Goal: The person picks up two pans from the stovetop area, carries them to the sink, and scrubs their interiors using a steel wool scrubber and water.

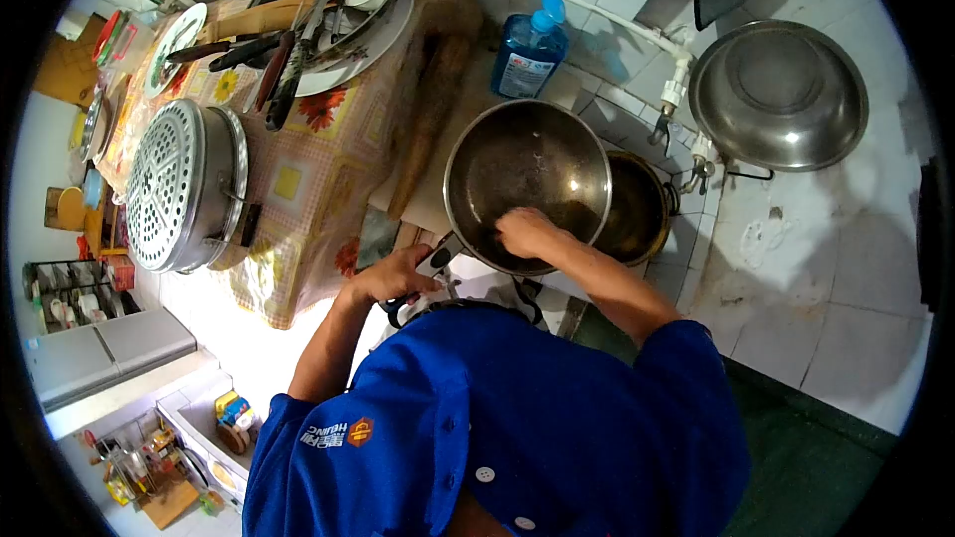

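A deep metal pot (pixel 527 164) with a long handle is in front of me, tilted so that its inside shows. My left hand (pixel 396 275) is wrapped round the handle at the pot's lower left. Inside the pot, my right hand (pixel 527 234) is closed against the lower wall; what it holds, if anything, is hidden. Behind and right of the pot sits a dark, round basin (pixel 635 209), partly covered by it. A blue pump bottle (pixel 529 52) stands just beyond the pot's far rim.
On the left, a patterned tablecloth (pixel 298 164) bears a perforated steamer pot (pixel 179 184) and a large pan (pixel 383 15) with knives and utensils across it. Taps (pixel 701 169) stick out at the right, near a hanging metal bowl (pixel 779 94).
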### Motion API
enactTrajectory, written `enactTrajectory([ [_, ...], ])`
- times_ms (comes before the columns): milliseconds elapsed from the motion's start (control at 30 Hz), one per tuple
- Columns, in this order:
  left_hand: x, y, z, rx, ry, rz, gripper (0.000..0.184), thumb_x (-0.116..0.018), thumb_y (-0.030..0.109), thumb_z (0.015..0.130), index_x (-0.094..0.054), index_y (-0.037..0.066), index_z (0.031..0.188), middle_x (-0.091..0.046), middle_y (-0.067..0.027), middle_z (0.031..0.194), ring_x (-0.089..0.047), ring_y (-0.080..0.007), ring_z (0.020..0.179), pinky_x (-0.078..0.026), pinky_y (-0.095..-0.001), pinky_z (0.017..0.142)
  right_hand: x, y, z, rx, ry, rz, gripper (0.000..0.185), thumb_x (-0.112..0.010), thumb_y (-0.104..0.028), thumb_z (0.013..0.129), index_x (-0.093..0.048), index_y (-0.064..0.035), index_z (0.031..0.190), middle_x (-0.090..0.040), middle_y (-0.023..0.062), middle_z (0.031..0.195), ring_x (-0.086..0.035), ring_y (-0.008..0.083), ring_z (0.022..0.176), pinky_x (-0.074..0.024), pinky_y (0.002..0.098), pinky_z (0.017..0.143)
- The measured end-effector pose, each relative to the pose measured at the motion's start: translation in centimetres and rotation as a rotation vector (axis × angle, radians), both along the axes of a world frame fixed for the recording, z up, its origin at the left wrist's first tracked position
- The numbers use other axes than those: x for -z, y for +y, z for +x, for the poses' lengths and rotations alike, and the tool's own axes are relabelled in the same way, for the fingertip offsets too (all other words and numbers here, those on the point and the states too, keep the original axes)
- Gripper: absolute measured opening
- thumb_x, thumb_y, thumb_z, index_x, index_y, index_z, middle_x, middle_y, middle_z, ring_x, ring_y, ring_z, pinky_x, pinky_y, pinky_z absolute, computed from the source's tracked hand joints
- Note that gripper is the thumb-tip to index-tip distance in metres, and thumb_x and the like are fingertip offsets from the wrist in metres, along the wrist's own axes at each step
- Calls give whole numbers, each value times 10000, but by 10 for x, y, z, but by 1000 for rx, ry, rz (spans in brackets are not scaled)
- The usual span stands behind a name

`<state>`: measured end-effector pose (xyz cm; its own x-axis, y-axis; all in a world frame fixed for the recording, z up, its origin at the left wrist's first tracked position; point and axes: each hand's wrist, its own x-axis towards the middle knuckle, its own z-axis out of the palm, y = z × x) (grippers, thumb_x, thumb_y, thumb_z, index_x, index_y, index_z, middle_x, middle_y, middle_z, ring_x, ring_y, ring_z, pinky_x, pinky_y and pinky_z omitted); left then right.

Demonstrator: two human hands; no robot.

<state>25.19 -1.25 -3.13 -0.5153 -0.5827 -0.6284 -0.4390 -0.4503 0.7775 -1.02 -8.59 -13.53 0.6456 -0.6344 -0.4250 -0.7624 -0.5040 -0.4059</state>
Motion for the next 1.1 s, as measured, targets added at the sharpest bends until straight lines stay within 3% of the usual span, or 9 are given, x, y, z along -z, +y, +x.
enactTrajectory([
  [100,-7,-1,-1,-13,-50,1,265,-683,116,826,-535,-1,1012,-566,-22,638,-539,-103,511,-413,-261,450,-30,-30,26,183,-73,-140,390,-528,-154,849,-581,-33,1216,-467,273,1313,-543,419,1112,-465,467,935],
  [167,-5,-3,2,-10,7,14,289,-680,122,826,-527,-1,1039,-558,-24,621,-545,-112,518,-421,-265,459,23,-49,13,511,-82,-546,403,-559,-137,828,-585,-28,1215,-575,254,1197,-574,416,1066,-468,452,925],
  [267,7,0,6,-42,26,33,335,-703,141,800,-524,3,1047,-573,-42,676,-553,-114,540,-431,-271,477,1,-47,-31,208,200,-99,235,-617,-113,759,-727,-51,957,-696,187,887,-659,358,902,-518,440,801],
  [367,6,-3,4,29,-44,-51,358,-712,150,792,-523,7,1061,-578,-46,702,-556,-113,548,-433,-272,478,4,-3,-5,92,81,68,207,-627,-135,756,-719,-8,889,-661,251,923,-645,387,914,-523,464,807],
  [500,-23,-12,-2,77,-238,-78,424,-716,170,782,-522,8,1122,-570,-43,626,-545,-125,503,-418,-282,441,0,-30,35,325,-262,-304,210,-567,-107,810,-646,-4,975,-621,288,982,-622,430,889,-512,512,782],
  [567,-25,-17,1,48,-175,-82,402,-703,159,770,-539,9,1105,-570,-48,596,-543,-131,488,-409,-291,425,11,-60,4,500,-208,-384,174,-589,-101,808,-656,-22,948,-653,246,866,-645,397,855,-524,484,735],
  [700,-11,-14,8,62,-156,-106,377,-690,159,774,-544,11,1089,-567,-45,583,-541,-131,480,-409,-290,424,15,-27,-26,65,126,-40,174,-628,-104,763,-711,-14,887,-671,241,879,-656,390,846,-528,470,770],
  [933,-15,-12,7,51,-178,-113,365,-680,181,794,-539,22,1091,-563,-42,580,-538,-124,487,-407,-281,434,31,-63,6,444,-91,-350,161,-624,-127,809,-688,10,862,-660,255,885,-653,399,837,-520,478,771],
  [1100,-9,-11,8,75,-130,-151,339,-691,172,779,-554,20,1049,-592,-66,667,-567,-133,530,-434,-288,464,5,-16,-28,279,-17,-88,224,-711,-174,760,-681,-16,916,-663,237,897,-642,403,881,-507,486,787],
])
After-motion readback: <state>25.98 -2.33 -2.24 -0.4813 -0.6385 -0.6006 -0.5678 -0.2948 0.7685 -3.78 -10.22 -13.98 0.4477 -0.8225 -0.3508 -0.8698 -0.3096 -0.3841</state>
